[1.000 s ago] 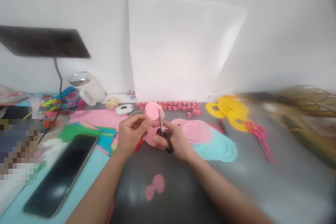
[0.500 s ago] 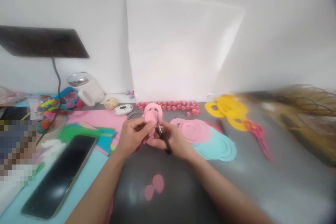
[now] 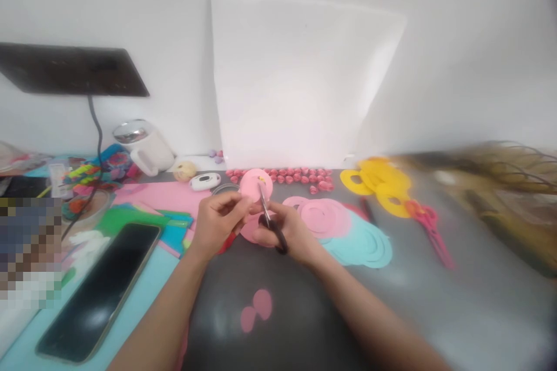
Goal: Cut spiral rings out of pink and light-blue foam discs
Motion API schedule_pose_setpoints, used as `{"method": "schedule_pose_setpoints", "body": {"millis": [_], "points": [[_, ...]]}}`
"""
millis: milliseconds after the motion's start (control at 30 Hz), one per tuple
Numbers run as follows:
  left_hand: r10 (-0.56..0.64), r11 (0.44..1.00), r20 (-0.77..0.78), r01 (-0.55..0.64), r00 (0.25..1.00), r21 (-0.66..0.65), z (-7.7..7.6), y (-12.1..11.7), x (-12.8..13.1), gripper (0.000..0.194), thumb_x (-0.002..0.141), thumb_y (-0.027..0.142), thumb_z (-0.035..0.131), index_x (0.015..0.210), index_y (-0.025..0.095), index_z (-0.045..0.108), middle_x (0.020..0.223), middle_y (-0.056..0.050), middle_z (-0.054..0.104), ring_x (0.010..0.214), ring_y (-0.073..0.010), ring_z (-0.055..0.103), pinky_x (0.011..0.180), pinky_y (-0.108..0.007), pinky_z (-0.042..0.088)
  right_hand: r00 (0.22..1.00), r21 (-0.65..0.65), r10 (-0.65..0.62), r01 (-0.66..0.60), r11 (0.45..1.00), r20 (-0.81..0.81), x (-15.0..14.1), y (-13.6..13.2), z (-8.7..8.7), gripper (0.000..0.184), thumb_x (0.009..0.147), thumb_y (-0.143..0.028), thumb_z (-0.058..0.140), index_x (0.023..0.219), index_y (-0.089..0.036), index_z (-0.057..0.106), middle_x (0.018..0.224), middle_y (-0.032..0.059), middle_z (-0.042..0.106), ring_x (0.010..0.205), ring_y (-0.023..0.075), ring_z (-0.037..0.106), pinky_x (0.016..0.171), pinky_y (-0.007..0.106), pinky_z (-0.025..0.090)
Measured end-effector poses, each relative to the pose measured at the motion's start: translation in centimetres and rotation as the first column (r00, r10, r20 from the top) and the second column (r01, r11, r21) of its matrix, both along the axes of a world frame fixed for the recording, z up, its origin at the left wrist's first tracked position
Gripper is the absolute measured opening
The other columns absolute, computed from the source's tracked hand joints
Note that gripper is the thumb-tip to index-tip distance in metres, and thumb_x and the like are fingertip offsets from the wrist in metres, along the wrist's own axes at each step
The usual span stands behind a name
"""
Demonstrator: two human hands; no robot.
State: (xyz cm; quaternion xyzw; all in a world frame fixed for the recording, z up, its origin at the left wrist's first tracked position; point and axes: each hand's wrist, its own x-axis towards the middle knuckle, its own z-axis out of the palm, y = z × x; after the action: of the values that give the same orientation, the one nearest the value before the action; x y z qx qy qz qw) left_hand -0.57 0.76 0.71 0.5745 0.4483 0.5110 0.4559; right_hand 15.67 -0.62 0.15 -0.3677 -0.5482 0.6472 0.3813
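Observation:
Between its thumb and fingers, my left hand (image 3: pixel 221 221) pinches a round pink paper disc (image 3: pixel 251 186), held up in front of me. My right hand (image 3: pixel 290 232) grips black-handled scissors (image 3: pixel 282 240), whose metal blades lie against the disc and point up toward its top edge. Directly below the hands rests more pink paper, partly hidden by the fingers. Two small pink cut-outs (image 3: pixel 262 304) lie on the dark grey table (image 3: pixel 226 342) nearer to me. Pink paper rings (image 3: pixel 324 217) and light blue paper rings (image 3: pixel 369 246) overlap in a pile right of my right hand.
Several rolled red-pink paper buds (image 3: pixel 300 175) line the back, before a white board (image 3: pixel 300 81). Yellow paper rings (image 3: pixel 383 179) and pink scissors (image 3: pixel 429 226) lie at right. To the left are a phone (image 3: pixel 102 293), coloured sheets (image 3: pixel 139 220) and a white mug (image 3: pixel 150 151).
The pink disc has turned in my left hand and shows more of its face. The scissors have shifted slightly, their blades now reaching higher across the disc.

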Motion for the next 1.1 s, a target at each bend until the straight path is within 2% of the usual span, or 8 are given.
{"method": "schedule_pose_setpoints", "body": {"millis": [167,300,467,667,833,933,1100], "points": [[0.049,0.998,0.058,-0.051,0.997,0.024,-0.22,0.04,0.05,0.02,0.078,0.031,0.064,0.065,0.016,0.061,0.048,0.005,0.05,0.034,-0.0047,0.039,0.033,-0.018,0.032,0.999,-0.02,-0.029,0.029,0.999,0.014,-0.28,-0.06,0.17,0.047,0.062,-0.035,0.079,0.099,-0.014,0.06,0.055,-0.0067,0.048,0.049,0.0077,0.042,0.049,0.022,0.033],[0.038,0.998,-0.018,-0.037,0.999,0.045,-0.02,-0.09,0.38,0.018,0.076,0.029,0.065,0.066,0.016,0.06,0.05,0.005,0.052,0.037,-0.0056,0.042,0.036,-0.019,0.035,0.998,-0.022,-0.063,0.064,0.998,0.019,-0.56,-0.19,0.4,0.043,0.063,-0.035,0.078,0.096,-0.014,0.06,0.052,-0.0079,0.044,0.048,0.0072,0.04,0.047,0.021,0.032],[0.06,0.997,-0.137,-0.053,0.989,0.054,0.04,-0.23,0.55,0.035,0.082,0.033,0.059,0.052,0.016,0.051,0.042,0.005,0.046,0.038,-0.006,0.042,0.039,-0.019,0.035,0.999,0.017,-0.016,0.015,1.0,0.041,-0.59,-0.16,0.29,0.039,0.062,-0.039,0.078,0.084,-0.015,0.057,0.055,-0.0067,0.045,0.05,0.0069,0.038,0.048,0.021,0.031],[-0.032,0.999,-0.177,0.037,0.984,0.024,0.26,-0.33,0.3,0.036,0.081,0.033,0.06,0.049,0.017,0.052,0.04,0.005,0.048,0.037,-0.0062,0.042,0.036,-0.019,0.032,1.0,0.075,-0.011,0.012,0.997,-0.01,-0.43,0.08,0.45,0.043,0.058,-0.044,0.08,0.079,-0.017,0.054,0.066,-0.004,0.048,0.059,0.0091,0.043,0.056,0.023,0.036],[-0.051,0.999,-0.135,0.053,0.989,0.007,0.28,-0.23,0.2,0.033,0.081,0.032,0.06,0.052,0.017,0.053,0.041,0.005,0.049,0.036,-0.0063,0.041,0.035,-0.019,0.032,1.0,0.053,-0.004,0.004,0.999,0.003,-0.31,0.08,0.37,0.043,0.058,-0.045,0.08,0.077,-0.017,0.052,0.061,-0.006,0.044,0.055,0.008,0.037,0.052,0.022,0.032],[-0.047,0.999,-0.131,0.049,0.99,0.015,0.1,-0.07,0.12,0.032,0.08,0.032,0.061,0.053,0.017,0.054,0.041,0.005,0.048,0.036,-0.0064,0.042,0.035,-0.019,0.033,0.999,0.046,-0.016,0.014,0.999,0.031,-0.31,0.04,0.44,0.043,0.059,-0.045,0.079,0.078,-0.017,0.053,0.057,-0.0074,0.041,0.052,0.0071,0.034,0.049,0.022,0.029],[-0.017,1.0,-0.12,0.019,0.993,0.017,0.07,-0.02,0.05,0.032,0.08,0.033,0.061,0.052,0.017,0.054,0.043,0.005,0.047,0.036,-0.0059,0.041,0.036,-0.019,0.032,1.0,0.03,-0.016,0.015,0.999,0.025,-0.22,0.02,0.6,0.046,0.06,-0.041,0.079,0.091,-0.014,0.059,0.053,-0.0089,0.039,0.049,0.0066,0.034,0.048,0.021,0.028]]}}
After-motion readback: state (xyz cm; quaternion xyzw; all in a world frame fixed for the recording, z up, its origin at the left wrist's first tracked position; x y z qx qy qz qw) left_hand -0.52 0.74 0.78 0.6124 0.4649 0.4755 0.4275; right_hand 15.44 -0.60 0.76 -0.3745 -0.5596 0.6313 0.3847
